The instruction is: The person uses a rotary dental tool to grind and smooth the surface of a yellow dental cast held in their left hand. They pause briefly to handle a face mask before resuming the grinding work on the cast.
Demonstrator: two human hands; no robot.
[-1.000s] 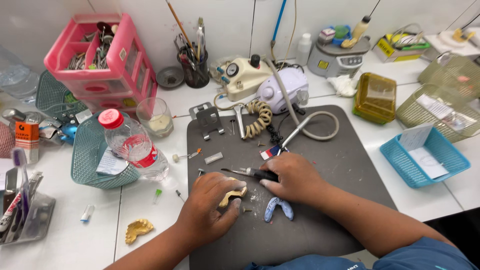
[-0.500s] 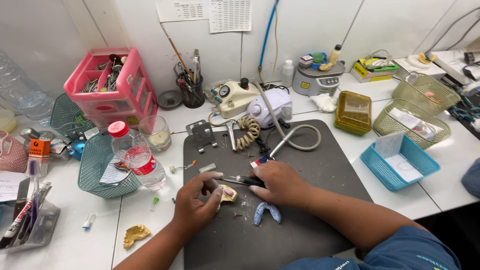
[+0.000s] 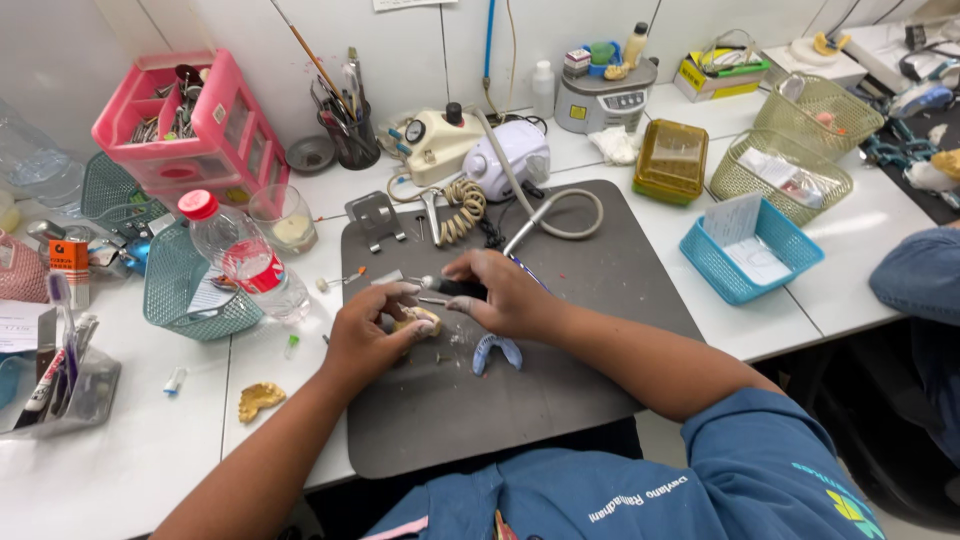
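My left hand (image 3: 372, 335) grips a small yellowish dental cast (image 3: 420, 319) over the dark grey work mat (image 3: 600, 290). My right hand (image 3: 500, 291) holds a black rotary handpiece (image 3: 455, 288) whose tip points left at the cast. The handpiece's grey hose (image 3: 560, 215) loops back to a white motor unit (image 3: 505, 158). A blue dental tray (image 3: 497, 351) lies on the mat just below my right hand.
A plastic bottle with a red cap (image 3: 245, 262) and a green basket (image 3: 185, 290) stand left. A yellow cast (image 3: 260, 400) lies on the white table. A pink drawer box (image 3: 185, 115), blue basket (image 3: 750, 250) and a person's sleeve (image 3: 915, 280) surround the mat.
The camera has shifted, so the scene sits a little differently in view. Both hands stay together on the cast and handpiece at the mat's middle.
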